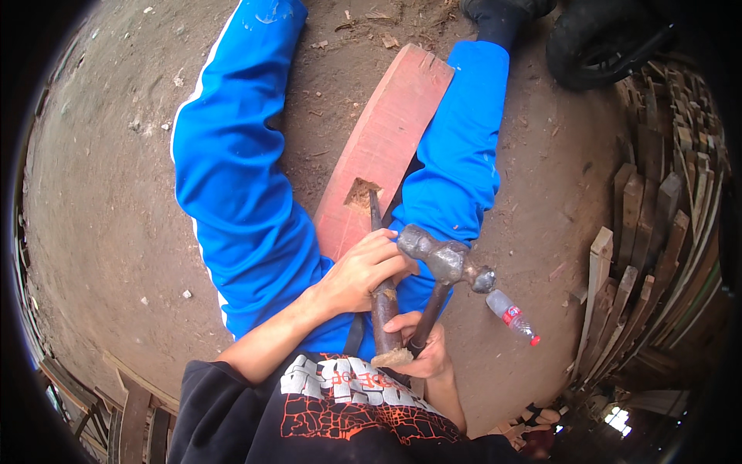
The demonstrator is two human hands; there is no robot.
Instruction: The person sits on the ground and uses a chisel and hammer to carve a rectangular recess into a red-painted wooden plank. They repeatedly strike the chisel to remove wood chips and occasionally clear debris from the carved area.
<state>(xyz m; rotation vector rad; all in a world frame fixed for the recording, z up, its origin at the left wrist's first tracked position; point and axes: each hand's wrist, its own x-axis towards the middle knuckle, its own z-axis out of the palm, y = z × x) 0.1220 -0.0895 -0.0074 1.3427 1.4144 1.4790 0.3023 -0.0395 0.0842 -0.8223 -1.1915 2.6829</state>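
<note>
A reddish wooden beam [386,131] lies between my outstretched legs, with a squarish recess [360,195] cut into its upper face. My left hand [365,271] is wrapped round a chisel [385,321]. Its metal tip rests at the right side of the recess, and its brown handle, frayed at the butt, points back toward my body. In my right hand [427,352] is the handle of a ball-peen hammer [447,263], its metal head raised to the right of the chisel. The right thumb appears to touch the chisel handle; the other right fingers are partly hidden.
My blue-trousered legs [239,178] flank the beam on the bare dirt ground [108,193]. A plastic bottle [512,315] with a red cap lies to the right. Stacked wood strips [641,224] line the right side, and a black wheel [595,46] stands at the far right.
</note>
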